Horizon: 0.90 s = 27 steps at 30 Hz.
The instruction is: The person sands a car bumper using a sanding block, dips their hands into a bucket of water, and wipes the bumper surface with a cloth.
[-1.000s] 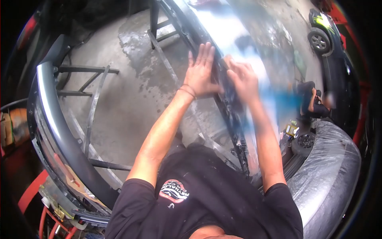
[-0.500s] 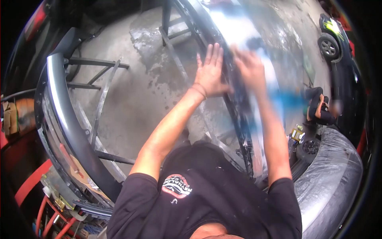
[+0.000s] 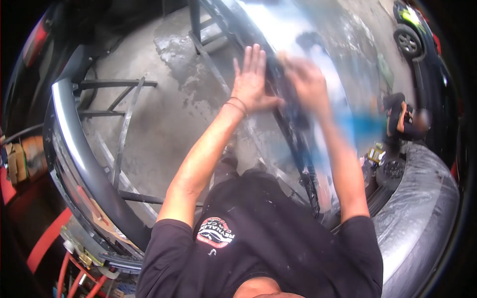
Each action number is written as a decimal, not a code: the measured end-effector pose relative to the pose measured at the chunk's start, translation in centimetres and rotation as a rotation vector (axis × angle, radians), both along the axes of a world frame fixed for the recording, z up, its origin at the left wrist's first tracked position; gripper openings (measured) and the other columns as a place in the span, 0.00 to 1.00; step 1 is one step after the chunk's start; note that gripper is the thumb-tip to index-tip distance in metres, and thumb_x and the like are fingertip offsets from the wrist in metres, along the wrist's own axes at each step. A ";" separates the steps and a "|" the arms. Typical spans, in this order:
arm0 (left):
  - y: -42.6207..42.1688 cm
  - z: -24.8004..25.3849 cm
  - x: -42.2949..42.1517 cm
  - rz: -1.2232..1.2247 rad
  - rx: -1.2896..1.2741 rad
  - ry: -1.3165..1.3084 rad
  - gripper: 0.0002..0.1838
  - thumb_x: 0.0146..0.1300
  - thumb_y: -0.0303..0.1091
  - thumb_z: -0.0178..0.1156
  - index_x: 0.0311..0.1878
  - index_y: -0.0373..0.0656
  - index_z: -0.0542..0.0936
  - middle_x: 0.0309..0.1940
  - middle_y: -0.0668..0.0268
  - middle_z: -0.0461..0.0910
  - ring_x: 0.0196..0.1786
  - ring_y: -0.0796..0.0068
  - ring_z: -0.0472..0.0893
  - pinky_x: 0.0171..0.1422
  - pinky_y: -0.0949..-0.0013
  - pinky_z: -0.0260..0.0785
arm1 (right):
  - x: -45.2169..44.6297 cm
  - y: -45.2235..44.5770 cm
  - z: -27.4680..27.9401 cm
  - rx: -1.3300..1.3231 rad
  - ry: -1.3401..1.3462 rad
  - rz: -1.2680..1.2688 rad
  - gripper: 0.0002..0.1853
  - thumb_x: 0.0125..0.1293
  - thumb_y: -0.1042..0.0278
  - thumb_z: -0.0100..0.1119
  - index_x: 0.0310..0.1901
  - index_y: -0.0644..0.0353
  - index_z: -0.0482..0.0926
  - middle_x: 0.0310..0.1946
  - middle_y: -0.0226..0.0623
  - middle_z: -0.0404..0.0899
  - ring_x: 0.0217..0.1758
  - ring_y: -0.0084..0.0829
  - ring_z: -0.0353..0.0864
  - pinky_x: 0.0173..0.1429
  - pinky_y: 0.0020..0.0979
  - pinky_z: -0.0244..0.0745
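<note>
A long glossy car body panel (image 3: pixel 271 32) runs in front of me, its right side bright with reflections and smeared. My left hand (image 3: pixel 252 87) is open, fingers stretched and spread, with the thumb reaching the panel's dark near edge. On the panel's face, my right hand (image 3: pixel 309 84) is blurred by motion with its fingers curled. Something tan shows at its fingertips, too blurred to name. A blue smear surrounds the right forearm.
A dark grey curved car panel (image 3: pixel 82 144) rests on a metal stand (image 3: pixel 119 84) at left. To the right are a plastic-covered panel (image 3: pixel 422 198), a loose wheel (image 3: pixel 392 169), a crouching person (image 3: pixel 405 119) and a dark vehicle (image 3: pixel 432 94). Red bars (image 3: pixel 79 275) stand at lower left.
Both hands appear slightly further left and higher in view, while the surroundings have also shifted with my head. The left hand stays spread, and the right remains blurred over the panel.
</note>
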State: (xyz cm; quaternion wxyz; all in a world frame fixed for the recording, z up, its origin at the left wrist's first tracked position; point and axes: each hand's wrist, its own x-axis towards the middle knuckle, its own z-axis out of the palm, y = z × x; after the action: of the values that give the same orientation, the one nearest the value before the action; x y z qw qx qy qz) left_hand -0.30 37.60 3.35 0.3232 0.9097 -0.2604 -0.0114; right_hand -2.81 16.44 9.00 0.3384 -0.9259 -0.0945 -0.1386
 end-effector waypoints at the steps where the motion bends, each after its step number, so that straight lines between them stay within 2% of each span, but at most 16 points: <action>1: -0.1 -0.1 0.0 -0.021 0.005 0.006 0.86 0.40 0.71 0.85 0.91 0.31 0.45 0.93 0.43 0.40 0.95 0.43 0.37 0.92 0.26 0.33 | 2.3 -0.3 -0.5 0.005 0.006 -0.021 0.16 0.76 0.64 0.67 0.61 0.54 0.90 0.55 0.44 0.90 0.62 0.49 0.86 0.69 0.49 0.77; 3: -0.1 -0.1 -0.2 -0.006 0.036 -0.028 0.86 0.41 0.73 0.84 0.91 0.31 0.45 0.93 0.43 0.40 0.95 0.43 0.37 0.92 0.26 0.32 | 5.8 -1.0 -1.1 -0.147 0.005 -0.120 0.17 0.77 0.64 0.65 0.63 0.55 0.89 0.58 0.45 0.89 0.63 0.50 0.84 0.70 0.49 0.75; 5: 0.1 0.1 -0.5 -0.021 0.032 -0.010 0.86 0.42 0.75 0.83 0.91 0.31 0.45 0.93 0.43 0.39 0.95 0.43 0.36 0.92 0.25 0.31 | 3.3 -1.8 -1.5 -0.125 0.003 -0.086 0.17 0.77 0.63 0.65 0.63 0.55 0.89 0.58 0.46 0.88 0.64 0.50 0.84 0.71 0.49 0.74; 6: 0.3 0.0 -0.5 -0.026 0.022 -0.014 0.86 0.43 0.76 0.82 0.91 0.31 0.44 0.93 0.43 0.39 0.95 0.43 0.36 0.92 0.25 0.30 | 1.7 -2.1 -1.4 -0.108 -0.009 -0.041 0.18 0.77 0.63 0.65 0.64 0.55 0.88 0.58 0.46 0.88 0.64 0.50 0.84 0.71 0.49 0.74; 8: 0.2 -0.4 -0.2 -0.035 0.016 -0.024 0.86 0.44 0.78 0.81 0.91 0.31 0.44 0.93 0.43 0.39 0.95 0.43 0.36 0.92 0.25 0.29 | -5.6 -2.8 0.1 -0.138 -0.068 0.026 0.17 0.73 0.70 0.72 0.62 0.56 0.90 0.58 0.46 0.90 0.61 0.48 0.87 0.69 0.45 0.80; 11: 0.1 -0.6 -0.2 -0.035 -0.003 -0.046 0.86 0.44 0.79 0.80 0.91 0.31 0.45 0.93 0.42 0.39 0.95 0.43 0.36 0.92 0.26 0.30 | -12.4 -3.6 2.3 -0.096 0.033 -0.008 0.18 0.74 0.69 0.71 0.64 0.56 0.89 0.59 0.45 0.89 0.63 0.48 0.86 0.72 0.45 0.78; 14: -0.1 -1.2 0.0 -0.017 0.021 -0.085 0.87 0.43 0.81 0.80 0.91 0.31 0.45 0.93 0.41 0.41 0.95 0.43 0.37 0.92 0.26 0.30 | -8.0 -5.2 -1.2 -0.152 -0.006 -0.130 0.19 0.76 0.66 0.67 0.66 0.52 0.88 0.59 0.41 0.89 0.63 0.47 0.83 0.72 0.49 0.74; 16: -0.3 -1.0 -0.6 -0.025 0.035 -0.076 0.87 0.42 0.82 0.79 0.91 0.32 0.46 0.92 0.41 0.42 0.95 0.44 0.38 0.92 0.25 0.30 | -3.7 -5.6 -2.3 -0.284 -0.059 -0.265 0.17 0.77 0.59 0.67 0.64 0.47 0.90 0.61 0.39 0.88 0.65 0.49 0.81 0.74 0.48 0.72; 19: 0.0 -0.8 -0.9 -0.019 0.060 -0.095 0.87 0.41 0.84 0.78 0.91 0.33 0.46 0.92 0.41 0.45 0.95 0.44 0.41 0.92 0.24 0.32 | -5.8 -5.1 -2.3 -0.188 0.017 -0.280 0.18 0.77 0.58 0.67 0.64 0.50 0.89 0.60 0.41 0.88 0.65 0.49 0.82 0.74 0.48 0.72; 21: -0.1 -0.4 -0.7 0.007 0.092 -0.049 0.88 0.41 0.83 0.78 0.91 0.33 0.46 0.92 0.43 0.45 0.95 0.45 0.41 0.92 0.24 0.33 | -11.8 -5.1 -1.2 -0.133 -0.024 -0.199 0.18 0.77 0.59 0.67 0.63 0.54 0.89 0.60 0.42 0.88 0.65 0.49 0.83 0.74 0.49 0.72; 23: -0.3 -1.0 -0.5 0.008 0.056 -0.062 0.88 0.41 0.83 0.79 0.91 0.34 0.45 0.92 0.43 0.45 0.95 0.45 0.40 0.92 0.24 0.34 | -16.6 -4.1 0.9 -0.017 0.091 -0.177 0.18 0.77 0.58 0.66 0.62 0.56 0.89 0.59 0.42 0.89 0.64 0.47 0.84 0.74 0.50 0.72; 27: -0.3 -1.7 -0.5 -0.027 0.000 -0.081 0.87 0.41 0.82 0.79 0.92 0.35 0.45 0.93 0.45 0.45 0.95 0.46 0.39 0.92 0.24 0.33 | -13.6 -5.0 -1.0 -0.035 0.028 -0.259 0.19 0.76 0.59 0.69 0.63 0.55 0.89 0.58 0.42 0.89 0.63 0.49 0.85 0.73 0.51 0.73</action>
State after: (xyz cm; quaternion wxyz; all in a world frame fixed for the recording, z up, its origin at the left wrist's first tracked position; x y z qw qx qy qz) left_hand -0.81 37.26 1.69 0.3122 0.9059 -0.2854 0.0209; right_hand -16.39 11.46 7.99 0.3027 -0.9380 0.0283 -0.1667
